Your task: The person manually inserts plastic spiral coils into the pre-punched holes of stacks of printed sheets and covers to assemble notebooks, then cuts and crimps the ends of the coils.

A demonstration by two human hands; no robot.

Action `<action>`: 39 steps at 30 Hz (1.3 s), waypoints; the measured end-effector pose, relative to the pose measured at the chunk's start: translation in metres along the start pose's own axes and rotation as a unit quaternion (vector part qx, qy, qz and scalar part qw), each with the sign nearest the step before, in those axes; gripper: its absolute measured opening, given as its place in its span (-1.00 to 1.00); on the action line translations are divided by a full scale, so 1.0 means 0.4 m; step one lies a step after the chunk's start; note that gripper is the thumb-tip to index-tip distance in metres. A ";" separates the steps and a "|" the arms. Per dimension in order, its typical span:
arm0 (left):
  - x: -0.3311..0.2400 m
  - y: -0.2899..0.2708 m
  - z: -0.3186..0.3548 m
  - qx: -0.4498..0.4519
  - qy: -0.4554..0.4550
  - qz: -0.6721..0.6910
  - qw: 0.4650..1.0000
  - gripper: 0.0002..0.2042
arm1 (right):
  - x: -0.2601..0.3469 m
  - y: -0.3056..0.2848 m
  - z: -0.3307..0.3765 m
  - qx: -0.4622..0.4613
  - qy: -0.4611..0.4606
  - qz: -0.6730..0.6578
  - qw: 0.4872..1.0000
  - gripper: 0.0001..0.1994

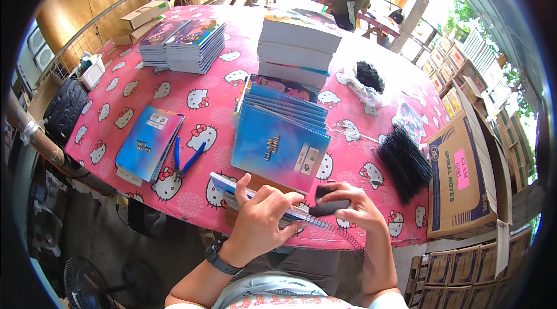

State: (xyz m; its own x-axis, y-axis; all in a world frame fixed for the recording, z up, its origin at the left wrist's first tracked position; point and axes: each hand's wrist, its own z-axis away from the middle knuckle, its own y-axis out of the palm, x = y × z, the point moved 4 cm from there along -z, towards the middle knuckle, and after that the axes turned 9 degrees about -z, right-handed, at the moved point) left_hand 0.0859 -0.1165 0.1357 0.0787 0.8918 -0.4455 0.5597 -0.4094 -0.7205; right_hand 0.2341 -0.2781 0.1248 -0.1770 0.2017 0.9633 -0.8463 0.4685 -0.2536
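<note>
Head view: the left hand (261, 216) is closed on a notebook (228, 186), thumb on the near side and fingers over the far side, index finger raised. The notebook is tilted nearly edge-on at the near edge of the table (223, 116), just in front of the stacked blue notebooks (278, 141); the hand covers much of it, so its cover can hardly be seen. The right hand (364, 207) curls over a dark rounded object (329, 207) by the notebook's right end. Its fingers and thumb touch that object, but I cannot tell whether they clamp it or only press on it (nor what it is, since the fingers hide part of it). A thin spiral coil (346, 236) trails from the notebook's right end toward the right forearm, where its far tip is hard to make out.

Blue-handled pliers (190, 159) lie beside a smaller pile of notebooks (149, 142) at left, their jaws too small to judge. A bundle of black coils (405, 164) lies at right, near an open cardboard box (464, 175). At the bottom, the floor fan (87, 283) is partly cut off by the dark rim.
</note>
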 end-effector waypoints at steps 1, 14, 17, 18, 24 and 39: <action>0.002 0.001 -0.001 -0.001 -0.005 0.008 1.000 -0.52 | -0.003 -0.005 -0.008 -0.026 0.001 0.008 1.000 -0.25; 0.025 -0.047 -0.003 -0.060 -0.028 -0.051 0.996 -0.36 | 0.049 0.013 -0.082 0.005 -0.013 0.184 0.983 -0.52; 0.051 -0.050 -0.002 -0.045 -0.040 -0.024 0.998 -0.39 | 0.081 0.034 -0.047 0.200 -0.163 -0.281 0.924 -0.34; 0.059 -0.049 0.010 -0.034 -0.051 -0.019 0.998 -0.40 | 0.064 0.043 -0.060 0.202 -0.140 -0.205 0.947 -0.32; 0.060 -0.051 0.013 -0.045 -0.042 -0.013 0.998 -0.36 | 0.105 0.065 -0.082 0.239 -0.159 -0.269 0.919 -0.52; 0.181 -0.017 0.102 -0.250 -0.184 0.214 0.926 -0.01 | 0.063 0.104 -0.135 0.196 -0.131 -0.150 0.960 -0.53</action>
State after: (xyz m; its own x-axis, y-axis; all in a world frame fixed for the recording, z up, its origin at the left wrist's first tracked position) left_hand 0.0544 -0.0570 0.0867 0.1463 0.5054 -0.8504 0.8617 -0.4873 -0.1414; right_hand 0.2215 -0.2072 0.1336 0.0285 -0.1383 0.9900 -0.9940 0.1008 0.0426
